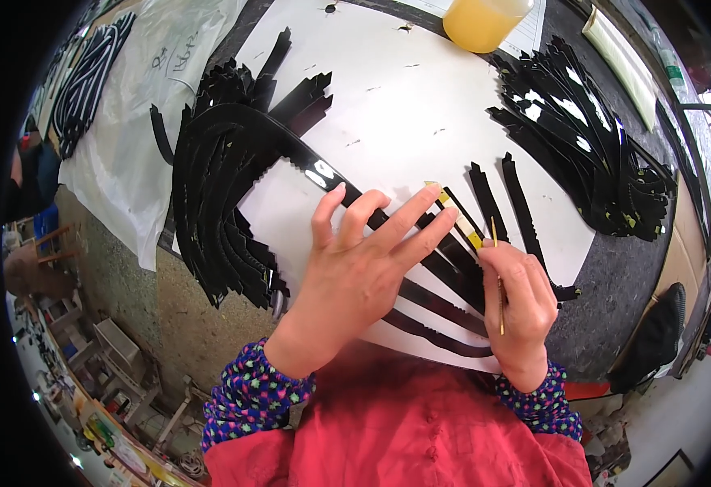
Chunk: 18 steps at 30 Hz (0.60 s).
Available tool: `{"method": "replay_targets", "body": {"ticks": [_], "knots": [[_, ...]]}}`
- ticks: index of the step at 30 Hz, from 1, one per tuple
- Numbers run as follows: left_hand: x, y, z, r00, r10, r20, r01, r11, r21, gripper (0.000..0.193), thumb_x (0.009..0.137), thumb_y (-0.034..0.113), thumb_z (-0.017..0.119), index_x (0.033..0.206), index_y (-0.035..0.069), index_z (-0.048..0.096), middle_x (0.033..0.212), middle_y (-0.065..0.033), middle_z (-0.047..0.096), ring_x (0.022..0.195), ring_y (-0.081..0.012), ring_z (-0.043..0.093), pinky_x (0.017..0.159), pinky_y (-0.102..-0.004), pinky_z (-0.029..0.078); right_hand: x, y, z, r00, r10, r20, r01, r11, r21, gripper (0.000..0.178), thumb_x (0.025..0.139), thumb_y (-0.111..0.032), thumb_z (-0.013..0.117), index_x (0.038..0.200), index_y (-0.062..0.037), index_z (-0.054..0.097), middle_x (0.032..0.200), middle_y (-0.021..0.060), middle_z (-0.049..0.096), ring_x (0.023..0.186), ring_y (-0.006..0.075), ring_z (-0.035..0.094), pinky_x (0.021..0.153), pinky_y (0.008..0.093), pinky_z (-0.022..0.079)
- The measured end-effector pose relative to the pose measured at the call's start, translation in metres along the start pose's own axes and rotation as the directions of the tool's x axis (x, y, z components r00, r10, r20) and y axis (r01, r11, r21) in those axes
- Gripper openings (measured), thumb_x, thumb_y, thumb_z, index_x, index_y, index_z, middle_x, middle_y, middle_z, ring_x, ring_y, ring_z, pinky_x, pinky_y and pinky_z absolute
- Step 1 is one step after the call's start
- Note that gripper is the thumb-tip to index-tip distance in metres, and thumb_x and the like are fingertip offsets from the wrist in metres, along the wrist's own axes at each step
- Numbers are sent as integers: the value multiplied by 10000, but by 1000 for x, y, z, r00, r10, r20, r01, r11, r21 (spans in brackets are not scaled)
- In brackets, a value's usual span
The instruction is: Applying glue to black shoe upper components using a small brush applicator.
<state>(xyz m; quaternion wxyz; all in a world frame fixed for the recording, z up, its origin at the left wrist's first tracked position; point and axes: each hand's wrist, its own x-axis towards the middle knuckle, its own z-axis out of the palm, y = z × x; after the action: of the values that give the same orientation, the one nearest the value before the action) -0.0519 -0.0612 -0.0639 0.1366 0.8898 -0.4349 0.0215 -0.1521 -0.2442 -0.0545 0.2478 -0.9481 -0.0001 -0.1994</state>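
left hand [359, 272]: fingers spread over black strips [444, 308] | right hand [521, 299]: pinching slim golden stick [500, 304] beside the yellow-marked strip [461, 217] | black strips: on white sheet [388, 105] laid over counter [631, 280], between left bundle [209, 178] and right bundle [607, 162] | container of yellow liquid [479, 23]: near sheet's far edge

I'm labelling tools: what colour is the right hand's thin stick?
The thin stick is golden; head view shows it.
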Motion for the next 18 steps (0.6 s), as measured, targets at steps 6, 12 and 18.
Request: {"method": "replay_targets", "body": {"ticks": [6,12,18], "knots": [[-1,-2,2,1000,-4,-20,4,1000,-5,679,791,-15,583,1378,325,608,1484,119,483,1158,-190,433,1119,-432,247,36,-10,-8,971,236,47,-231,858,458,154,1012,-16,587,1130,63,646,933,136,686,746,165,661,656,269,539],[-3,-2,8,998,-16,-57,16,1000,-2,652,794,3,603,1354,336,623,1485,142,472,1158,-167,444,1116,-429,253,44,4,28,910,362,200,-396,620,677,237,1092,-161,487,1055,30,622,776,39,608,601,76,549,530,216,434],[-4,-2,12,995,-37,-89,34,999,-33,619,796,25,611,1332,334,638,1476,143,478,1155,-152,459,1123,-427,246,48,1,32,942,298,154,-332,756,565,192,1080,-118,503,1032,30,614,761,43,592,585,84,537,524,222,430]]}}
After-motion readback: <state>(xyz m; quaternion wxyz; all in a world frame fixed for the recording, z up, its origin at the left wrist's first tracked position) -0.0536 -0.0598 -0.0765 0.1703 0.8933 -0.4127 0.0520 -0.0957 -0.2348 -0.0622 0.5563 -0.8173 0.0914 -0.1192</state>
